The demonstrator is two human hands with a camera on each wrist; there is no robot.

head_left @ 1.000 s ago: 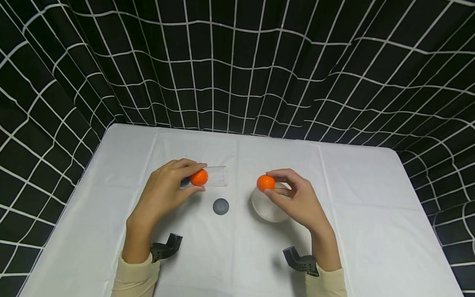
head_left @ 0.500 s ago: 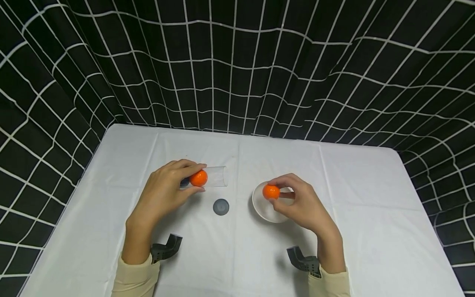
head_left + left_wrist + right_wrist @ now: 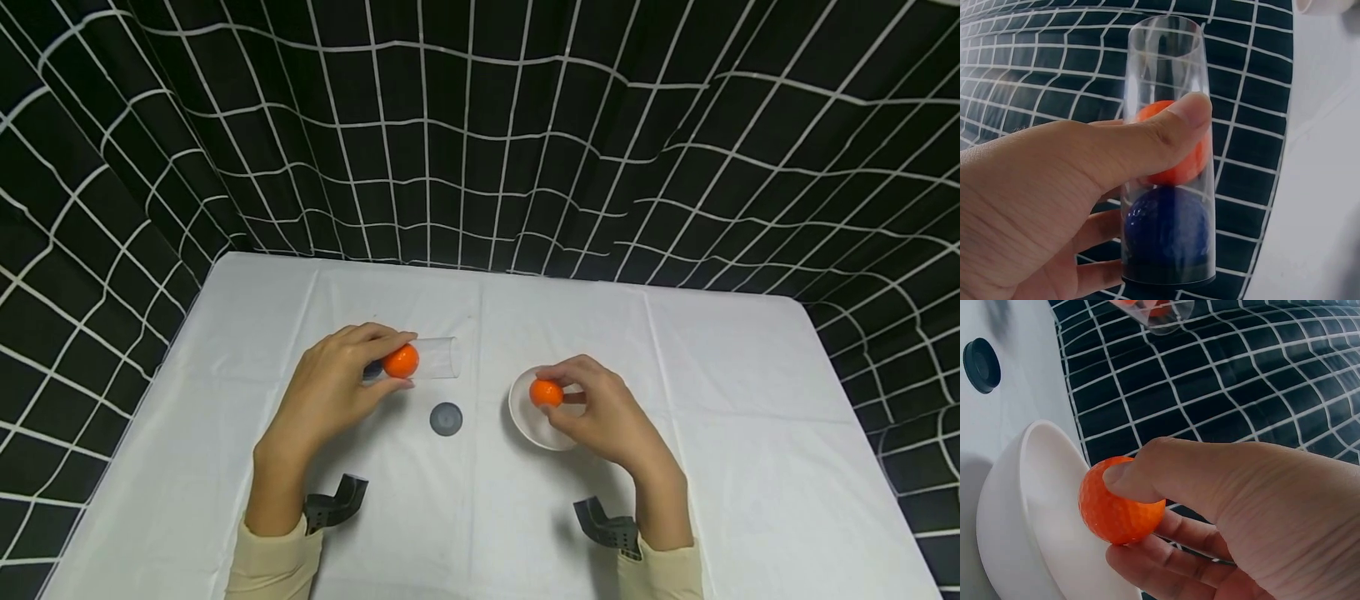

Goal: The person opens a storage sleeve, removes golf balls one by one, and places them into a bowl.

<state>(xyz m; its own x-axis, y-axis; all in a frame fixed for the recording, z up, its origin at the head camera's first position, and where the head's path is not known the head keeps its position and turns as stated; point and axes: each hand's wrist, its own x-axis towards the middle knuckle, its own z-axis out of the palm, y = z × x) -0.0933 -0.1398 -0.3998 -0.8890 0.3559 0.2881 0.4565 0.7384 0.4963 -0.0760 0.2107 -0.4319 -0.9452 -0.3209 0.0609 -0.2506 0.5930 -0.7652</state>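
My left hand (image 3: 330,383) grips a clear plastic tube (image 3: 1169,69) round its middle. Inside the tube a blue golf ball (image 3: 1166,225) sits against the dark capped end, and an orange ball (image 3: 1179,169) lies beside it, nearer the uncapped mouth. In the head view the tube points to the right. My right hand (image 3: 600,412) pinches a second orange golf ball (image 3: 1116,512) between thumb and fingers, just over the white bowl (image 3: 1004,512). No other ball shows in the visible part of the bowl.
A round dark grey cap (image 3: 446,419) lies on the white tablecloth (image 3: 750,450) between the tube and the bowl. Black curtain with a white grid (image 3: 480,150) surrounds the table's back and sides.
My right hand has moved slightly down and toward the middle of the bowl, with the orange golf ball still pinched. The left hand and tube have hardly moved.
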